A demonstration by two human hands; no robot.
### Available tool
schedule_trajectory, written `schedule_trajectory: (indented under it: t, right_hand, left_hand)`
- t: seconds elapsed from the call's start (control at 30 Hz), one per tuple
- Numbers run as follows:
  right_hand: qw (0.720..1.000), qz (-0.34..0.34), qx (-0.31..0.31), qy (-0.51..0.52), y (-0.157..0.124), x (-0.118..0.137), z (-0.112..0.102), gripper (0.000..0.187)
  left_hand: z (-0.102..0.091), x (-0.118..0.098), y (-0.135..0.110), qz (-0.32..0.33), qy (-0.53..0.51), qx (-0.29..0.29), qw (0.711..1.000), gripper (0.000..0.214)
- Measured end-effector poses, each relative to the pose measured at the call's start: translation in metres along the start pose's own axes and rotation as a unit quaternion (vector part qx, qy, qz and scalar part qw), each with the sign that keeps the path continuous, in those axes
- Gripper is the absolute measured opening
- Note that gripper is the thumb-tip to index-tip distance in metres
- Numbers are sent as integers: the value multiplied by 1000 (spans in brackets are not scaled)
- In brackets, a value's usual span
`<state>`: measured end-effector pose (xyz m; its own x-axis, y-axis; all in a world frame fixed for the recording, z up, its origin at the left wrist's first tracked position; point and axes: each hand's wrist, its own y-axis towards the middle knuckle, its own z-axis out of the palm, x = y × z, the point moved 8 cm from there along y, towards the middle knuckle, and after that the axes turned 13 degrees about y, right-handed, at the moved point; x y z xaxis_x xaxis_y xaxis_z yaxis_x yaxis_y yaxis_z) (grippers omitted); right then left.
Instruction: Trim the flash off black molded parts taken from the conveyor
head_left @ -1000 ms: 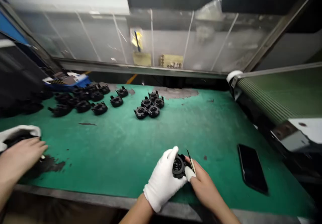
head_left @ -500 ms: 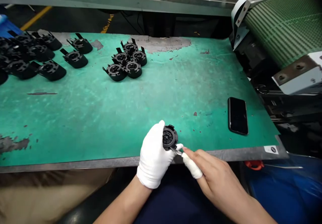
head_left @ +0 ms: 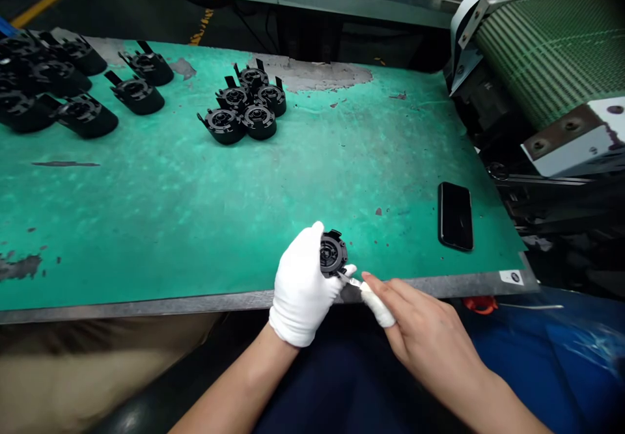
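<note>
My left hand (head_left: 300, 287), in a white glove, is closed around a round black plastic part (head_left: 333, 254) held just over the near edge of the green mat (head_left: 195, 213). My right hand (head_left: 424, 336) is bare except for a white finger cot and pinches a small thin blade (head_left: 349, 281) whose tip touches the lower rim of the part. A cluster of several like black parts (head_left: 244, 112) sits further back on the mat, and more of them (head_left: 63, 89) lie at the far left.
A black phone (head_left: 455, 215) lies face up on the mat at the right. A green ribbed conveyor belt (head_left: 551, 50) with a metal bracket stands at the right edge. Blue plastic (head_left: 561, 362) hangs below the table on the right.
The view tilted down from the back wall to the table edge. Another person's hand at the left is gone from view. My hands stay together on the part, the blade now at its lower rim.
</note>
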<state>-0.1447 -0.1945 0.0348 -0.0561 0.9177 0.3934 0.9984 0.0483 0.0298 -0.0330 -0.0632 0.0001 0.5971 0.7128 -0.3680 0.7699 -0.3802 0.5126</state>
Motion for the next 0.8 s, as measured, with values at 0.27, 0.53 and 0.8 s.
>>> schedule_trajectory:
  t: [0.27,0.53,0.8]
  right_hand:
    - [996,20,-19,-80,4,3,-6,50]
    - [971,182,-128,-92,-10,-96,-66,40]
    - [991,9,19,135,24,-48,-21,39]
  left_hand:
    - [-5,-5,0,10,-8,-43,999,84]
    - [-6,0,9,-8,-25,19,999,87]
    - [-33,51,34,32,-108,192,975,81]
